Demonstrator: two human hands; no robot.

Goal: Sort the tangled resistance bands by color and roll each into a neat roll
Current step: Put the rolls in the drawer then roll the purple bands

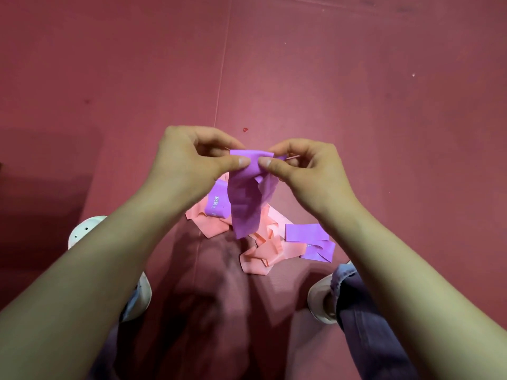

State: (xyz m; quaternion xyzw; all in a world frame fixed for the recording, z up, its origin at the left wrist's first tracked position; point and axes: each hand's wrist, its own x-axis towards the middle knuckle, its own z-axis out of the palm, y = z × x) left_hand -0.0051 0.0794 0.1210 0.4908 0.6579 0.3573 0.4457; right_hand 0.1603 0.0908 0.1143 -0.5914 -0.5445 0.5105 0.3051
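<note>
A purple resistance band [245,198] hangs from both of my hands above the floor. My left hand [192,157] pinches its top edge with thumb and fingers, and my right hand [304,165] pinches the same edge right beside it. The band's loose end drops toward a tangled pile on the mat. In that pile lie pink bands [263,253] and more purple band: a folded stretch at the right [310,237] and a part with white lettering at the left [215,205].
The floor is a dark pink mat [356,91] with a seam running up from the pile. My two white shoes [82,231] [319,300] and purple trouser legs [362,319] flank the pile at the bottom.
</note>
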